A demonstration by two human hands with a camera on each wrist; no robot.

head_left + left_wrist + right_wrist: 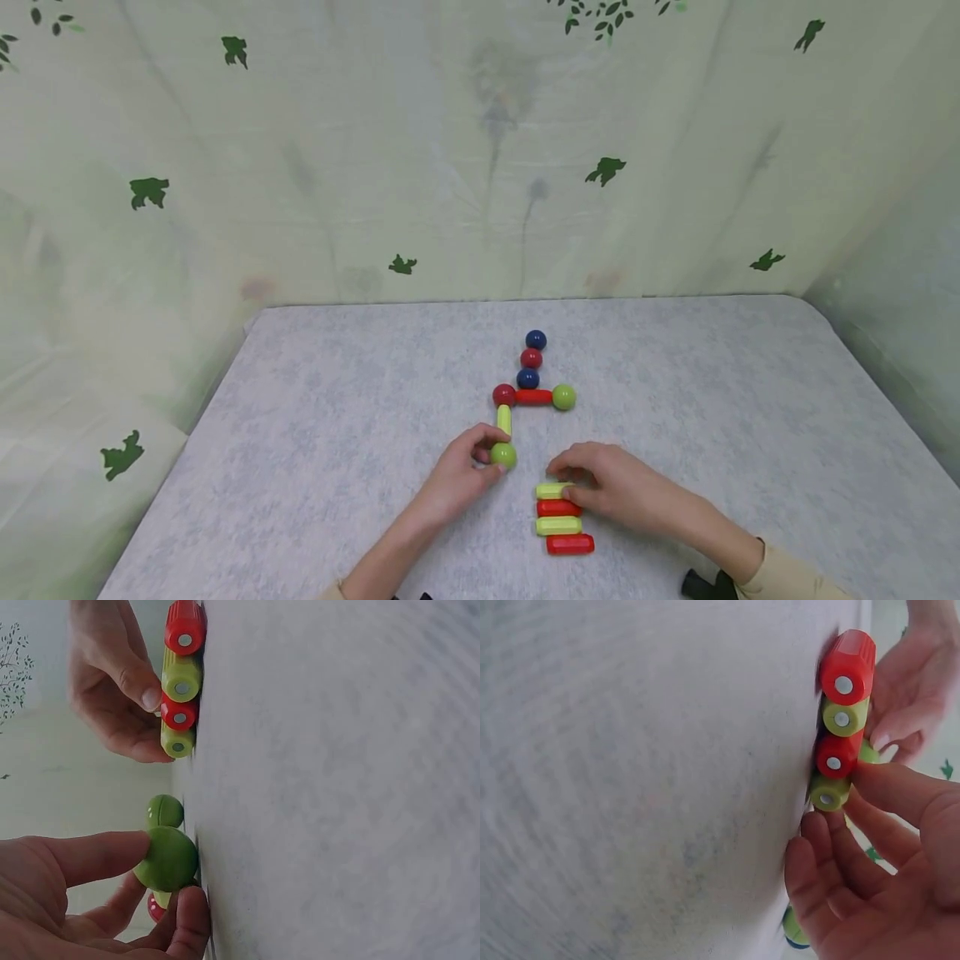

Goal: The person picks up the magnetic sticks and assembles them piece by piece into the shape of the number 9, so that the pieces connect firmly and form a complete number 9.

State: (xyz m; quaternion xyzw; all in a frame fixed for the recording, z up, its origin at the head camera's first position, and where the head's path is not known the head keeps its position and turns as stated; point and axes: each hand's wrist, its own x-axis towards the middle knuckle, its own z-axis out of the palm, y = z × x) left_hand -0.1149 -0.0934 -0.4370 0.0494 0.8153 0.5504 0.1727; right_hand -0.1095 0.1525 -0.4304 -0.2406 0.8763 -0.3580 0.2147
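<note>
With the left hand [456,477] pinching the nearest glossy lime-green ball [504,455], keep that steady on the worktop [337,400] and let the right hand [626,487], pinching the farther lined-up lime-green faceted rod [550,492], ease it squarely off the adjoining red faceted rod [552,508].

Looks like some makeshift tabletop booth — pale sheeting [420,150] with dark green patches [148,192] hangs behind and beside a mottled grey table [315,400]. Home or lab, can't really tell — the sheeting hides whatever's beyond.
</note>
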